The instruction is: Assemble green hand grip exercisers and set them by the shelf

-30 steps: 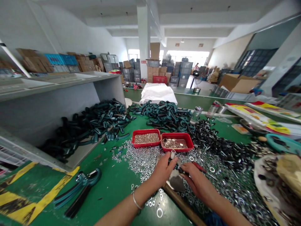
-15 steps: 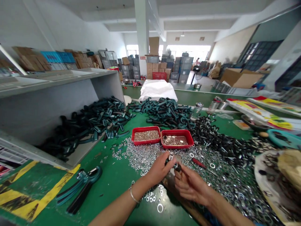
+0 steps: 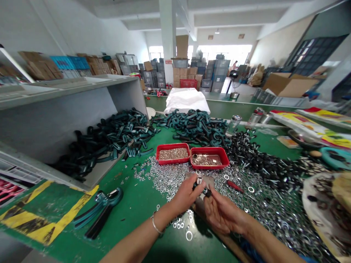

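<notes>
The workpiece, a small black fastener assembly [image 3: 202, 187] with a silver metal collar at its upper end, sits between the two hands, just above a steel plate [image 3: 195, 177]. Its long axis stands roughly upright, with the collar pointing up; the fingers hide part of its shape. The left hand [image 3: 186, 195] is closed, its fingers gripping the assembly from the left. The right hand [image 3: 223, 215] is curled, its fingertips [image 3: 210, 197] pinching the lower end.

The surface is a green workbench [image 3: 131, 215], strewn with steel washers [image 3: 170, 182] and black bolts [image 3: 260, 164], too many to count. Counted items: two hands, one bracelet [image 3: 155, 227] on the left wrist, one left red tray [image 3: 172, 145], one right red tray [image 3: 210, 149], and one teal-and-black plastic clamp [image 3: 101, 212]. Teal-and-black plastic parts [image 3: 192, 128] lie heaped beyond the trays. The room is a warehouse hall with stacked crates [image 3: 216, 76] and one white pillar [image 3: 167, 44].
</notes>
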A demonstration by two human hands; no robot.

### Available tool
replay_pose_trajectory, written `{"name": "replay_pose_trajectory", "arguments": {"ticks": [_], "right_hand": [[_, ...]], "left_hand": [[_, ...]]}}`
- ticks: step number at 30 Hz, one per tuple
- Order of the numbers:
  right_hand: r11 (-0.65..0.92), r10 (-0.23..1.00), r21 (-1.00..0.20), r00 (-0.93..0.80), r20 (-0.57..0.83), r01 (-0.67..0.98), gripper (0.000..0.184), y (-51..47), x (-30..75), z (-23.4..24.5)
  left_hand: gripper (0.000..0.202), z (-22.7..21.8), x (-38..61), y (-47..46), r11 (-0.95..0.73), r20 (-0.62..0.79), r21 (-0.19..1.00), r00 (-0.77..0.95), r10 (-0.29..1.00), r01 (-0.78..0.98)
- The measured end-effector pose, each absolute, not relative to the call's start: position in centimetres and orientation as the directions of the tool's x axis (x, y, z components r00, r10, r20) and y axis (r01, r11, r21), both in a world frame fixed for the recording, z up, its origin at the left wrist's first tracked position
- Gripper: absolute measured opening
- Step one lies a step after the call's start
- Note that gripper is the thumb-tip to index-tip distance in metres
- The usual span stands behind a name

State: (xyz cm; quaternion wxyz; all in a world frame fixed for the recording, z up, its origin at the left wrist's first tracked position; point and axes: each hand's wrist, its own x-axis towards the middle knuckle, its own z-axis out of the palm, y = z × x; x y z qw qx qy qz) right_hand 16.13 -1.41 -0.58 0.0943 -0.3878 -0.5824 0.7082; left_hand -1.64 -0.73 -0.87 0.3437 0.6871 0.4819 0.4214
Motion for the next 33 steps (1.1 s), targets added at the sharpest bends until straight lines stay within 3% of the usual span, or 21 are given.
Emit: {"name": "replay_pose_trajectory", "arguments": {"ticks": [2, 4, 6, 7, 10, 11, 15, 16, 18, 20, 22, 24, 25, 27, 30, 31, 33], "right_hand": [[-0.165, 0.688, -0.916, -0.622, -0.373, 0.367, 0.076, -0.8, 16.3, -0.4], [0.147, 0.881, -0.884, -0.464, -0.086, 0.443, 0.062, -0.1, 16.5, -0.2], [0.303, 0.922, -0.820, -0.367, 0.123, 0.485, 0.052, 0.5, 16.6, -0.2], [0.280, 0.924, -0.837, -0.368, 0.102, 0.471, 0.052, 0.7, 16.7, -0.2], [0.031, 0.836, -0.907, -0.508, -0.206, 0.419, 0.063, 1.3, 17.0, -0.4], [0.027, 0.816, -0.900, -0.529, -0.232, 0.436, 0.062, 1.5, 17.1, -0.4], [0.291, 0.906, -0.810, -0.418, 0.063, 0.509, 0.047, 2.0, 17.5, -0.4], [0.266, 0.907, -0.837, -0.417, 0.050, 0.478, 0.048, 2.1, 17.6, -0.4], [0.065, 0.838, -0.929, -0.525, -0.148, 0.365, 0.056, 2.4, 17.7, -0.7], [-0.101, 0.739, -0.944, -0.612, -0.282, 0.313, 0.061, 2.8, 17.8, -1.0], [0.003, 0.808, -0.938, -0.553, -0.201, 0.345, 0.054, 3.0, 17.9, -1.2], [0.171, 0.904, -0.902, -0.428, -0.016, 0.396, 0.043, 3.1, 17.9, -1.5], [0.180, 0.914, -0.905, -0.405, 0.010, 0.385, 0.040, 3.0, 17.9, -1.6], [0.017, 0.865, -0.965, -0.488, -0.118, 0.263, 0.042, 2.9, 17.8, -1.8], [-0.263, 0.703, -0.957, -0.656, -0.275, 0.120, 0.049, 2.7, 17.7, -1.8], [-0.243, 0.728, -0.964, -0.636, -0.255, 0.109, 0.046, 2.7, 17.7, -1.8], [-0.045, 0.864, -0.987, -0.490, -0.116, 0.155, 0.036, 2.7, 17.7, -1.5]], "left_hand": [[0.028, -1.2, -1.7, -0.2, -0.288, 0.240, 0.870, 0.168, 0.956, 0.400], [0.027, -1.4, -1.5, 0.4, -0.239, 0.218, 0.898, 0.098, 0.971, 0.369], [0.026, -1.4, -1.2, 0.8, -0.212, 0.209, 0.927, 0.043, 0.977, 0.308], [0.026, -1.3, -1.0, 0.9, -0.230, 0.226, 0.929, 0.048, 0.973, 0.289], [0.023, -0.8, -0.7, 1.3, -0.383, 0.346, 0.878, 0.171, 0.922, 0.287], [0.022, -0.7, -0.6, 1.4, -0.420, 0.373, 0.859, 0.204, 0.905, 0.293], [0.025, -1.1, -0.2, 2.4, -0.310, 0.297, 0.905, 0.091, 0.951, 0.291], [0.026, -1.3, -0.1, 2.6, -0.289, 0.284, 0.911, 0.060, 0.957, 0.293], [0.025, -1.4, 0.1, 2.9, -0.331, 0.320, 0.885, 0.089, 0.943, 0.328], [0.023, -1.5, 0.3, 3.1, -0.410, 0.369, 0.832, 0.179, 0.912, 0.374], [0.023, -1.6, 0.4, 3.3, -0.395, 0.348, 0.833, 0.190, 0.918, 0.387], [0.025, -1.8, 0.7, 3.5, -0.306, 0.286, 0.879, 0.109, 0.952, 0.365], [0.026, -1.9, 0.8, 3.5, -0.269, 0.263, 0.895, 0.067, 0.962, 0.356], [0.026, -2.0, 0.8, 3.4, -0.271, 0.271, 0.885, 0.054, 0.961, 0.379], [0.024, -1.8, 0.7, 3.2, -0.357, 0.319, 0.822, 0.162, 0.934, 0.443], [0.025, -1.6, 0.7, 3.2, -0.358, 0.316, 0.825, 0.169, 0.934, 0.437], [0.028, -1.4, 0.8, 3.1, -0.289, 0.276, 0.881, 0.091, 0.957, 0.375]]}}
